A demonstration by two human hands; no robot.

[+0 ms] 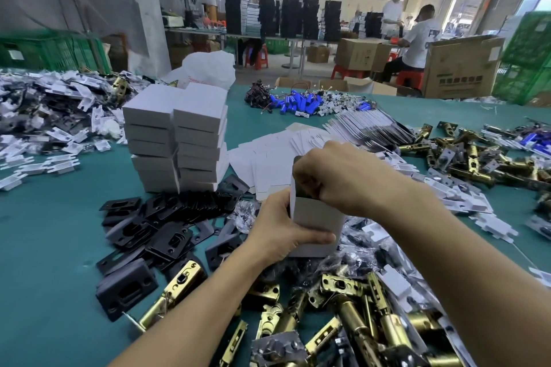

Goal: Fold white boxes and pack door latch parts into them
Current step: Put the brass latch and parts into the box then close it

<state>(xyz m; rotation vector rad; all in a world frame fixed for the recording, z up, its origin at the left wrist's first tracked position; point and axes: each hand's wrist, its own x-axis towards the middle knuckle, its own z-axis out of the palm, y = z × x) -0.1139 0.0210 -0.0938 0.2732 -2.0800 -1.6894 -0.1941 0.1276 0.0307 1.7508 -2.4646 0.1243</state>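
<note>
A white box (319, 214) stands upright in the middle of the green table, its top open. My left hand (280, 229) grips its lower left side, thumb across the front. My right hand (334, 176) sits above the opening, fingers curled round a dark latch part (301, 179) that is partly inside the box. Brass door latches (351, 304) lie in a heap just in front. Black strike plates (155, 229) are piled to the left. Flat unfolded white boxes (268, 152) lie fanned out behind my hands.
Two stacks of folded white boxes (179, 134) stand left of centre. White cardboard inserts (44, 134) cover the far left. More brass latches (477, 158) lie at right, blue batteries (298, 104) at the back. People sit at tables beyond the cardboard cartons (459, 68).
</note>
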